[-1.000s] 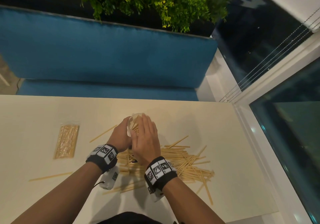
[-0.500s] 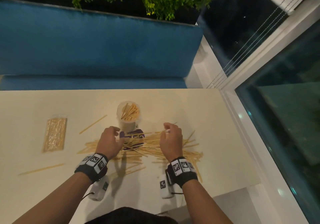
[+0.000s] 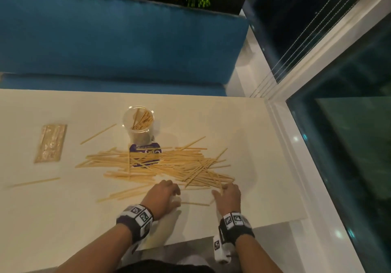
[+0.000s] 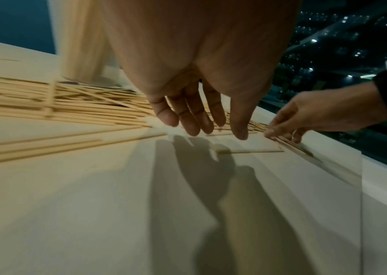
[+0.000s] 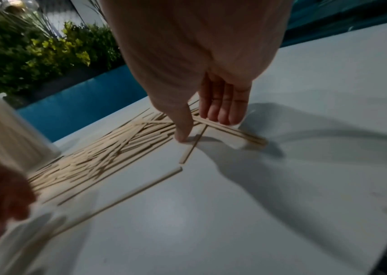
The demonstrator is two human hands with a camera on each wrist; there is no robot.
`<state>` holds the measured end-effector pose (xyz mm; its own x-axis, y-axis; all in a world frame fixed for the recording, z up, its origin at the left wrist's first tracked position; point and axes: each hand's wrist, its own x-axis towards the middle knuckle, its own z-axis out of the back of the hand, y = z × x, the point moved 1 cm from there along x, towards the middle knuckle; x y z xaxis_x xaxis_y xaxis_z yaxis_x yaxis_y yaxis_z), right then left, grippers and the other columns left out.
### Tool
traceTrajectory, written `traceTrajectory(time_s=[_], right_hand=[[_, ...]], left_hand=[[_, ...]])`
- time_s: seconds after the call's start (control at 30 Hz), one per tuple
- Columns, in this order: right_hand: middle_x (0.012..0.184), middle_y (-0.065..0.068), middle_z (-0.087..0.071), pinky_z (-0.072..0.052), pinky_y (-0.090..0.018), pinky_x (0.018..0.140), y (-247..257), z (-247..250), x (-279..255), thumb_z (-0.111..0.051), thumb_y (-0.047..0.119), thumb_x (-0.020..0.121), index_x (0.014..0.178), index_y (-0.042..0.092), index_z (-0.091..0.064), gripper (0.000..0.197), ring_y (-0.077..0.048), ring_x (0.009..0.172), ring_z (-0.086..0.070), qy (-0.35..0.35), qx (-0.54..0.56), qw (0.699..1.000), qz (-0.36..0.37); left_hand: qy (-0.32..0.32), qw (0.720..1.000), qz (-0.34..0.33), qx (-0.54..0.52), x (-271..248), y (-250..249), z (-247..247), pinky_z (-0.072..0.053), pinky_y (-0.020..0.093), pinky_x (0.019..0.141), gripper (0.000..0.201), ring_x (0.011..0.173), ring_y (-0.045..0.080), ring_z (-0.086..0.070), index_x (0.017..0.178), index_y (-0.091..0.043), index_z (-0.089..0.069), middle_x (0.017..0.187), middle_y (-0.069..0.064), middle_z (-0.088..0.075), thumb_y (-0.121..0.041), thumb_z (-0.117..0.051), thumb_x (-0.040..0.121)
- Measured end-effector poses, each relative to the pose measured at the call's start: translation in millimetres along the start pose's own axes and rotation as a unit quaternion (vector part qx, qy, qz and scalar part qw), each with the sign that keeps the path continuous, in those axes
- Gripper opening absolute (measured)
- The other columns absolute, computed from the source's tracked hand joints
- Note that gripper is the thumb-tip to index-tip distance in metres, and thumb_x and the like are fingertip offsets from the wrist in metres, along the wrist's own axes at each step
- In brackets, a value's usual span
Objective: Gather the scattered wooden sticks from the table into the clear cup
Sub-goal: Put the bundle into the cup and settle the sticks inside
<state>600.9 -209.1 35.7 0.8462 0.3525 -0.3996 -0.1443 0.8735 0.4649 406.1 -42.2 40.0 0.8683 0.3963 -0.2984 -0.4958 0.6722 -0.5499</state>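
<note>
Head camera looks steeply down; the 2 wrist cameras, apparently near the table [image 3: 63, 220], share the stick pile [image 3: 169, 165].

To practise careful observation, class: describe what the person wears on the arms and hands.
Both forearms are bare, with no sleeves. The left hand and right hand wear no gloves. The left wristband and right wristband are black, topped with white square tags printed with black patterns. A white box with a similar tag hangs under the right wrist.

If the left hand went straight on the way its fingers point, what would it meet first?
Likely the stick pile, at its near edge just beyond the left hand; nothing shows between.
</note>
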Motion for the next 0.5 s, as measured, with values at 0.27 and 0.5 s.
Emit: traceTrajectory(time_s=[0.27, 0.5], right_hand=[[0.112, -0.015, -0.068, -0.056, -0.044, 0.088, -6.8, 5.1, 16.8, -0.060, -0.006, 0.088, 0.108, 0.005, -0.069, 0.025, -0.033, 0.103, -0.065, -0.039, 0.027, 0.998, -0.033], [0.120, -0.019, -0.067, -0.053, -0.033, 0.083, -5.8, 24.7, 30.7, -0.062, -0.005, 0.084, 0.119, 0.002, -0.067, 0.037, -0.037, 0.109, -0.065, 0.009, 0.025, 0.999, -0.042]], left_hand=[[-0.017, 0.996, -0.044, 0.075, 25.6, -42.7, -43.1, -0.051, 0.037, 0.062, 0.021, 0.078, 0.031, -0.062, 0.074, -0.016, -0.068, 0.083, 0.005, -0.063, -0.030, -0.083, 0.072], [-0.089, 0.992, -0.057, 0.070, 19.8, -44.7, -47.4, -0.051, 0.037, 0.061, 0.014, 0.075, 0.024, -0.057, 0.082, -0.016, -0.067, 0.086, 0.002, -0.061, -0.028, -0.064, 0.087]])
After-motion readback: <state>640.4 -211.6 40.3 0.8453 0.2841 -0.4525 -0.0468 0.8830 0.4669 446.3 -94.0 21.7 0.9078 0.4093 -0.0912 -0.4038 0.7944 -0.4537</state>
